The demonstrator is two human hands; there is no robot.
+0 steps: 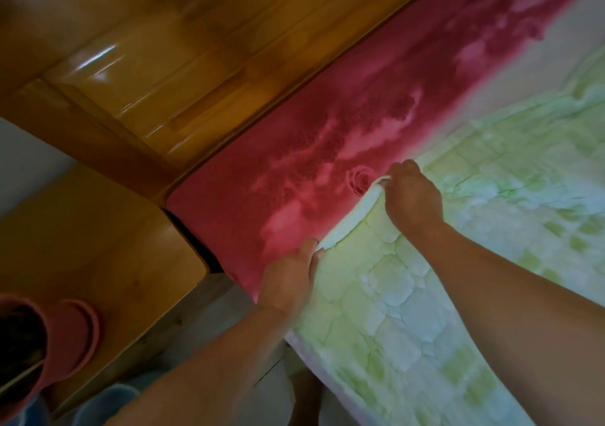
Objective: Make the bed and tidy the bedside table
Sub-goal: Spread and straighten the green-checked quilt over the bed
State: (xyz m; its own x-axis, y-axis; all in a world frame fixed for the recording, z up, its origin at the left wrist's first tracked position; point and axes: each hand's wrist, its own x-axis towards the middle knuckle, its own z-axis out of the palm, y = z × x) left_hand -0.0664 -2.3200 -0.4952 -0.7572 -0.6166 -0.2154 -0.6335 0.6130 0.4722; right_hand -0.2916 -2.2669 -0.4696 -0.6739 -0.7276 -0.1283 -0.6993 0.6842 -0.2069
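Both hands hold the same folded top edge of the green quilted blanket (425,294). The left hand (289,280), at about 7 o'clock from the middle of the view, has its grip closed on the corner of that edge, thumb on top and fingers curled under the cloth. The right hand (413,196), at about 4 o'clock from the middle, pinches a rolled bit of the hem further along, knuckles up, grip closed tight on the fabric. Between the two hands the edge sags in a shallow curve, so it is not yet pulled straight.

The blanket covers the bed from 3 to 6 o'clock and hangs over the near side. Beyond the hands, running from 7 towards 1 o'clock, a band of red patterned sheet (327,137) lies bare and fairly flat against the wooden headboard (183,52). No pillow is in view.

By my reading the bed is partly made: the sheet is spread, the blanket is on, but its top edge needs squaring and smoothing, and pillows, if any, are left to place.

The bedside table (98,239) sits at 8 o'clock, its surface mostly bare wood. At its near left corner stand a pink cup (39,337) and a pink lid (83,320) beside it; these look untouched, so the tidying seems yet to come. Nothing blocks the hands, though the table stands close to the bed's corner.
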